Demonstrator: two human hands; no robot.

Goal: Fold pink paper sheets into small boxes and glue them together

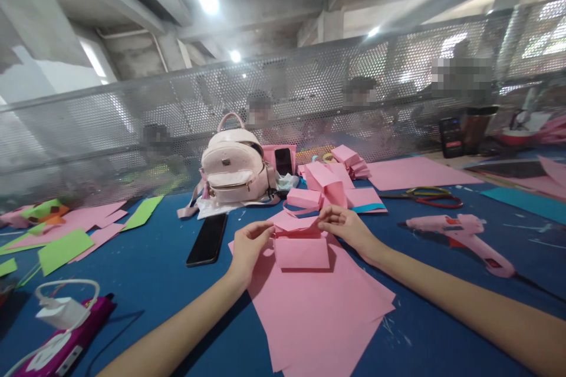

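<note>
A small folded pink paper piece (301,247) stands on a stack of pink sheets (318,312) on the blue table (154,271). My left hand (247,244) pinches its upper left edge, fingers closed. My right hand (345,225) pinches the upper right edge, fingers closed on the paper flap. Both forearms reach in from the bottom of the head view.
A pink glue gun (460,232) lies to the right, scissors (431,194) behind it. A black phone (207,238) lies left of the hands. A pink backpack (234,168) and more folded pink pieces (331,179) sit behind. Green and pink sheets (66,241) lie far left, a charger (62,312) near left. People sit behind a mesh screen.
</note>
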